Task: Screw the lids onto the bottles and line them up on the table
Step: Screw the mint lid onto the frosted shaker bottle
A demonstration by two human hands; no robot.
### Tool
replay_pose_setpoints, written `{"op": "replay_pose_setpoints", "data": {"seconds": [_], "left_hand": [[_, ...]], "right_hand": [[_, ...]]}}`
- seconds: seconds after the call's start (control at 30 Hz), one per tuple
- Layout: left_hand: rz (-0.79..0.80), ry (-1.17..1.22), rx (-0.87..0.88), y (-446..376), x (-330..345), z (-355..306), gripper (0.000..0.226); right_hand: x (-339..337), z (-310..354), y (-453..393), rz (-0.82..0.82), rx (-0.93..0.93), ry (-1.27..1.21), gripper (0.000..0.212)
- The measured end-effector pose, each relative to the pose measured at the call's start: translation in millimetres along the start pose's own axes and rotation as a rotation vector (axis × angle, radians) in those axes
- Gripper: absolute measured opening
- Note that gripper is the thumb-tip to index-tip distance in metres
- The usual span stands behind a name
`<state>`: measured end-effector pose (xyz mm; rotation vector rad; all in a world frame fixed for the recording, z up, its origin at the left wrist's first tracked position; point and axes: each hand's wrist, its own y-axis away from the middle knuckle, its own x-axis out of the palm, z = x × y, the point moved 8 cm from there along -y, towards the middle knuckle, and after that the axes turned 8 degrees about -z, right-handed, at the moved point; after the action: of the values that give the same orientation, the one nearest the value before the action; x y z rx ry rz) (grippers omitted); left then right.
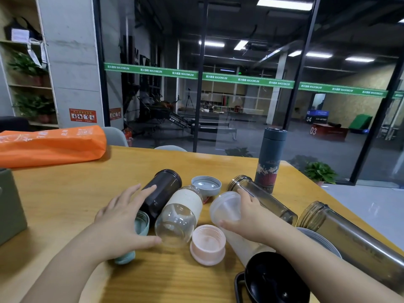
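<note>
While most bottles lie on their sides on the wooden surface [65,204], rolling is the worry here. The left hand [122,217] hovers spread and open over the dark bottle [161,191] and a teal lid [142,224], thumb near the clear bottle [179,217], gripping nothing that I can see. The right hand [247,217] curls round the frosted bottle [227,208], a smooth translucent plastic cylinder with its open mouth tipped up. Lift it carelessly and it could knock the pink lid [207,243], ribbed inside, or nudge the two smoky bottles [262,200] toward the right edge. Those round, slick bodies look ready to roll. A grey lid [206,184] lies thread side up; a black lid [275,281] sits nearest. Only the blue flask [271,158] stands capped. Mismatched threads could cross.
</note>
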<state>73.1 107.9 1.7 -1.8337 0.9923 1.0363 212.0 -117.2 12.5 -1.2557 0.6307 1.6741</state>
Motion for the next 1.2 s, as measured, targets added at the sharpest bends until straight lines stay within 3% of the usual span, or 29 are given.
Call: {"op": "replay_pose_setpoints", "data": {"seconds": [0.13, 0.3, 0.9, 1.03, 1.2], "left_hand": [[0.051, -0.062, -0.085, 4.2, 8.3, 12.3, 0.112], [0.022, -0.053, -0.065, 5.7, 5.3, 9.5, 0.101], [-0.033, 0.063, 0.042, 7.4, -21.1, -7.8, 0.097], [-0.051, 0.177, 0.095, 5.0, -36.5, -16.7, 0.087], [-0.03, 0.401, 0.078, -2.0, -52.5, -28.2, 0.084]], "right_hand": [[-0.1, 0.5, 0.2, 0.004, -0.001, 0.008, 0.101], [-0.2, 0.4, 2.0, 0.017, -0.002, 0.016, 0.103], [-27.7, 4.2, 3.1, -0.128, -0.038, -0.176, 0.096], [-39.2, 4.6, 2.0, -0.153, -0.037, -0.269, 0.084], [-51.6, -1.5, -6.4, -0.179, -0.037, -0.42, 0.095]]}}
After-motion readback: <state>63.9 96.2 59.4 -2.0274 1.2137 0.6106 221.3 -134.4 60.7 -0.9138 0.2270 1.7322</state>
